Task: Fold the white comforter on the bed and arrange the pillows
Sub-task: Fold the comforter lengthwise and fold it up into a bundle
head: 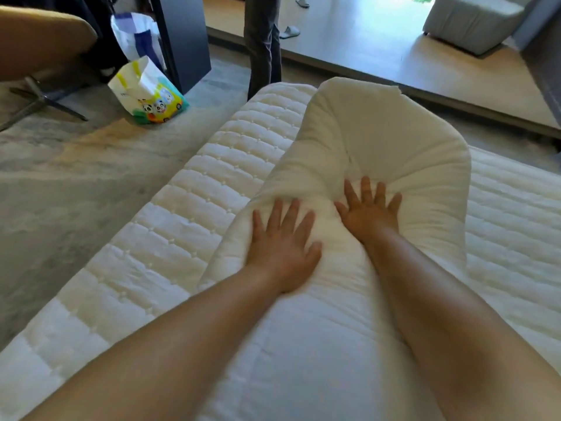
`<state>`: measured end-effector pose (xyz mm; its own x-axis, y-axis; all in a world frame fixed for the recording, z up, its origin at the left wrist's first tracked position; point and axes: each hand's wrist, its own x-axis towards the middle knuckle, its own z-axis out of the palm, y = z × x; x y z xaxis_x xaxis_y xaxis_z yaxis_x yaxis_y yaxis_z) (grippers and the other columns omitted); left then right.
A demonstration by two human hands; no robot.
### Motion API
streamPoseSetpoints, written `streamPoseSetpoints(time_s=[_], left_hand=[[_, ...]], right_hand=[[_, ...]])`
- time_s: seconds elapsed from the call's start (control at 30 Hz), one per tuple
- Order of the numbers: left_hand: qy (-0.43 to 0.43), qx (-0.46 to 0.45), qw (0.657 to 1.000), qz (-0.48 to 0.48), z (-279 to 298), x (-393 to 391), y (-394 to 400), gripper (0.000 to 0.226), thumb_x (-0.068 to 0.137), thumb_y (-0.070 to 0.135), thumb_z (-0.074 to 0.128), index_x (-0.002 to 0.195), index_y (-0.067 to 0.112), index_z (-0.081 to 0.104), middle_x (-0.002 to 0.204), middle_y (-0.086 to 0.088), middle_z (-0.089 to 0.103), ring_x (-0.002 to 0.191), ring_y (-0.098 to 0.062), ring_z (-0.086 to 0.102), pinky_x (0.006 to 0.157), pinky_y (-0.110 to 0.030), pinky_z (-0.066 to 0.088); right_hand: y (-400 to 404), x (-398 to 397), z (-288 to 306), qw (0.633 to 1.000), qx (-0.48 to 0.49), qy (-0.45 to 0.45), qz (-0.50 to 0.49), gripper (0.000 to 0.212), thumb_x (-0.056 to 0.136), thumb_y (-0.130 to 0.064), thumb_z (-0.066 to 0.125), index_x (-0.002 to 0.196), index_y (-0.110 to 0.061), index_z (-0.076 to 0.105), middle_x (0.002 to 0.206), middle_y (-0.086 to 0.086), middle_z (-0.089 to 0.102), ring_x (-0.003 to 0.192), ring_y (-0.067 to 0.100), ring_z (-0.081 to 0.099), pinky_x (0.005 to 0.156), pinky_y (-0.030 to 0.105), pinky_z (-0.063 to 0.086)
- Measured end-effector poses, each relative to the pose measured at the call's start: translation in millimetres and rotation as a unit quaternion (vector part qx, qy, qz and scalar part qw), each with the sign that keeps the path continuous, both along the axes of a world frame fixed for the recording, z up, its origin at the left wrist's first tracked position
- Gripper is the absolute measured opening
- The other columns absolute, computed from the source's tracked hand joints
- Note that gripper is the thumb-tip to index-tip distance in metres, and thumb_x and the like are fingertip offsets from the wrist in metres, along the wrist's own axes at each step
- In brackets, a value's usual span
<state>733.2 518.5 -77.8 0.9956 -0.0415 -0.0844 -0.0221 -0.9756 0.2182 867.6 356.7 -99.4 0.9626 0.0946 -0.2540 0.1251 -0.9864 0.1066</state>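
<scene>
both hands lie flat with fingers spread on the white comforter (364, 141), the left hand (282, 247) pressing its near fold and the right hand (368, 212) pushing into a dent just beyond. the comforter lies bunched along the quilted mattress (182, 226), its far end curled upward. on the floor to the left stands what looks like a cartoon-printed paper bag (148, 92).
</scene>
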Motion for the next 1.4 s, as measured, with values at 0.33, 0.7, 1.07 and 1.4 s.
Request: streamPoseSetpoints(time_s=[0.33, 0.7, 1.07, 1.4], left_hand=[[-0.064, -0.036, 0.997, -0.007, -110.5, 2.2, 7.5, 0.069, 0.095, 0.054, 0.031, 0.156, 0.022, 0.023, 0.165, -0.010, 0.014, 0.151, -0.034, 0.011, 0.116, -0.063, 0.013], [-0.119, -0.051, 0.991, -0.013, -116.8, 0.9, 10.6, 0.069, 0.094, 0.051, 0.034, 0.155, 0.024, 0.019, 0.165, -0.008, 0.011, 0.152, -0.032, 0.003, 0.116, -0.059, 0.006], [-0.103, -0.059, 0.993, -0.021, -129.2, 9.2, 14.6, 0.068, 0.094, 0.051, 0.035, 0.155, 0.023, 0.024, 0.165, -0.009, 0.015, 0.151, -0.033, 0.012, 0.116, -0.061, 0.017], [-0.087, -0.029, 0.996, -0.017, -121.7, 11.3, 10.5, 0.070, 0.093, 0.053, 0.024, 0.156, 0.024, 0.021, 0.165, -0.008, 0.012, 0.152, -0.032, 0.008, 0.119, -0.059, 0.006]], right_hand=[[3.9, 28.5, 28.9, 0.969, 0.182, -0.165, 0.017, 0.073, 0.090, -0.069, 0.020, 0.152, -0.032, 0.019, 0.163, 0.005, 0.013, 0.149, 0.029, 0.006, 0.117, 0.058, 0.001], [35.3, 143.9, -23.1, 1.000, -0.005, -0.004, 0.023, 0.071, 0.088, -0.074, 0.007, 0.152, -0.044, -0.005, 0.163, -0.005, -0.014, 0.149, 0.028, -0.014, 0.113, 0.061, -0.014], [26.7, 87.8, 35.5, 0.964, 0.199, -0.178, 0.021, 0.075, 0.091, -0.070, 0.019, 0.147, -0.022, 0.038, 0.158, 0.008, 0.030, 0.146, 0.029, 0.024, 0.116, 0.055, 0.017], [-28.3, -8.9, -24.0, 0.998, 0.052, -0.028, -0.026, 0.073, 0.093, -0.066, 0.009, 0.154, -0.028, -0.008, 0.164, 0.001, -0.011, 0.149, 0.032, -0.012, 0.115, 0.060, -0.006]])
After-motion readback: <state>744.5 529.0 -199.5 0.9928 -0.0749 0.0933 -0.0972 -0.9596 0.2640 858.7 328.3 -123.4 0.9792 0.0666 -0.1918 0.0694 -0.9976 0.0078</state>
